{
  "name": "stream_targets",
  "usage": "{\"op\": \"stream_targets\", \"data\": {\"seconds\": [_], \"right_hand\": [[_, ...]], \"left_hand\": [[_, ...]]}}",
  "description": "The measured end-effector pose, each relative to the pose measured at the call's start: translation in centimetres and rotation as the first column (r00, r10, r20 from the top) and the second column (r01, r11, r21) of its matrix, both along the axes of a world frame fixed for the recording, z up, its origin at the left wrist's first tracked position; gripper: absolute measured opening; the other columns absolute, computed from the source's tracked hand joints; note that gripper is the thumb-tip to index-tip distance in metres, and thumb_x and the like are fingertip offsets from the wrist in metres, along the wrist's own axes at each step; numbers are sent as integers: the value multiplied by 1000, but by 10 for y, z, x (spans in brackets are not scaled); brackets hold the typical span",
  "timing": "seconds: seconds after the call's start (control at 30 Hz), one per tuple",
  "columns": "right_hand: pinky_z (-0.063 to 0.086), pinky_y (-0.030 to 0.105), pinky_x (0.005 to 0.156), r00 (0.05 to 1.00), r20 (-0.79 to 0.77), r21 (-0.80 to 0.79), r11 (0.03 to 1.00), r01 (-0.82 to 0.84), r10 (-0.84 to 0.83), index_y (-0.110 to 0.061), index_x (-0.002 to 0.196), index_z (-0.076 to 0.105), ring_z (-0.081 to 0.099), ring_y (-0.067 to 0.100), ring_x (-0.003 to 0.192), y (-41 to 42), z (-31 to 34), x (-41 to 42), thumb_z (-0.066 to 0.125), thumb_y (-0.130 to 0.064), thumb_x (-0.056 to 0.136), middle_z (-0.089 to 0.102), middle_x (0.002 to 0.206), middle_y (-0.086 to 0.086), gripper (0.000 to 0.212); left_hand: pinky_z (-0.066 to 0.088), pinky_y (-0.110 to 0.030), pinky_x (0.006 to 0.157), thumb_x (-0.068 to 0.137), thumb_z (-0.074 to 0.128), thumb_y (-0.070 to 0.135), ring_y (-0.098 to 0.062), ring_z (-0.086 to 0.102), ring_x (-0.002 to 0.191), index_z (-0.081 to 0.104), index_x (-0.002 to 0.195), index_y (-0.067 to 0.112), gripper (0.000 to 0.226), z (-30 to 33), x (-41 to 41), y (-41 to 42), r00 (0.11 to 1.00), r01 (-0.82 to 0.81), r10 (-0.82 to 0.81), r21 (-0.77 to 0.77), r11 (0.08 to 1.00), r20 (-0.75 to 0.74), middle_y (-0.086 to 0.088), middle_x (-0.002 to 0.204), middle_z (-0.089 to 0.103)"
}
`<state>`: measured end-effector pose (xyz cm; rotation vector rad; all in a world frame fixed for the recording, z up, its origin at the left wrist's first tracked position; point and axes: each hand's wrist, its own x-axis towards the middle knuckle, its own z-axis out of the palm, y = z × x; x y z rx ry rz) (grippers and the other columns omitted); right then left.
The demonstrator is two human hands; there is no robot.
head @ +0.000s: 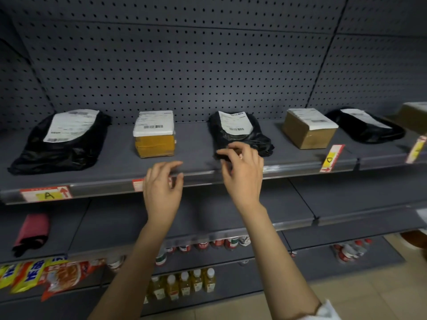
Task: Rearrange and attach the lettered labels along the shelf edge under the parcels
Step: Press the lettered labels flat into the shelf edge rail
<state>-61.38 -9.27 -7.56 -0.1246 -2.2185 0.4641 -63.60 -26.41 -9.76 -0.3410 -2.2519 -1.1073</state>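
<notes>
- At the far left of the shelf (120,167) lies a black bag parcel (60,144) with a white slip on top; below it, set in the shelf's front edge rail (101,187), is the label marked A (46,194), red-bordered with a red arrow pointing up
- Next along stands a yellow box parcel (154,135), its top covered by a white slip; under it the left hand (163,190) hangs in front of the rail with fingers loosely spread and curled, gripping nothing that shows; it covers most of a red-edged label (138,184) whose letter is hidden
- In the middle, a second black bag parcel (240,135); the right hand (242,174) is raised at its front end, thumb and forefinger drawn close together; whether they pinch anything cannot be told
- Further right sits a brown carton (308,130); just in front of it the label marked D (330,159) stands turned on end, tilted at the shelf edge
- Then a third black bag parcel (367,127); at the far right another label (416,150), tilted and blurred, below a carton (413,116) cut off by the frame
</notes>
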Motion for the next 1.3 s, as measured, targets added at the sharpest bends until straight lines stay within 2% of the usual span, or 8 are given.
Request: {"op": "stream_targets", "data": {"seconds": [0.1,0.27,0.47,0.57,0.73,0.9,1.07,1.3], "right_hand": [[29,28,82,999,50,16,1000,13,-14,-31,108,63,46,18,101,29,-1,4,64,-17,78,55,118,-1,33],[27,26,74,998,61,-57,998,-31,35,-28,96,68,52,22,92,76,-10,2,65,-21,83,59,105,-2,15],[36,31,82,964,132,20,972,-236,231,-31,127,53,49,18,104,108,-9,-1,59,-25,89,57,118,-3,38],[35,31,78,952,143,90,954,-285,271,-29,116,61,53,19,99,117,-5,-5,58,-28,89,59,111,-3,27],[31,30,71,976,127,23,983,-183,179,-25,93,67,54,21,85,137,-18,-1,62,-27,87,61,93,-2,9],[31,28,72,976,117,-35,983,-180,183,-23,98,67,55,22,85,138,-27,5,63,-21,86,61,93,-1,12],[33,28,79,951,127,13,959,-284,281,-30,126,54,51,16,94,131,-22,8,59,-19,88,58,107,-2,39],[30,26,76,964,132,20,972,-236,232,-27,105,66,54,18,91,142,-24,9,64,-18,85,60,102,-2,22]], "left_hand": [[46,-43,81,80,65,13,-25,55,92,63,103,20,24,3,3,35,999,42,-42,-10,999,15,-5,97,63],[46,-42,83,80,67,12,-24,55,94,64,103,19,24,0,9,81,997,46,-43,-39,998,64,-4,99,63],[36,-37,84,78,69,15,-25,52,99,63,108,21,31,-13,15,115,994,-22,38,-158,987,98,-6,102,59],[34,-38,88,74,72,11,-25,50,103,64,106,22,35,-14,19,125,987,-84,104,-156,984,124,-5,104,56],[38,-42,93,71,74,10,-24,46,107,63,109,24,42,-11,25,129,973,-100,128,-150,984,191,-4,110,52],[41,-41,95,73,73,9,-20,45,107,63,110,28,43,-5,29,129,966,-76,111,-154,985,235,-1,110,50],[41,-40,95,73,73,9,-19,45,108,63,110,30,43,2,28,128,962,-53,98,-175,983,256,0,110,48],[39,-39,93,74,72,11,-20,44,106,64,105,32,39,3,26,130,955,-65,108,-160,985,275,0,108,47]]}}
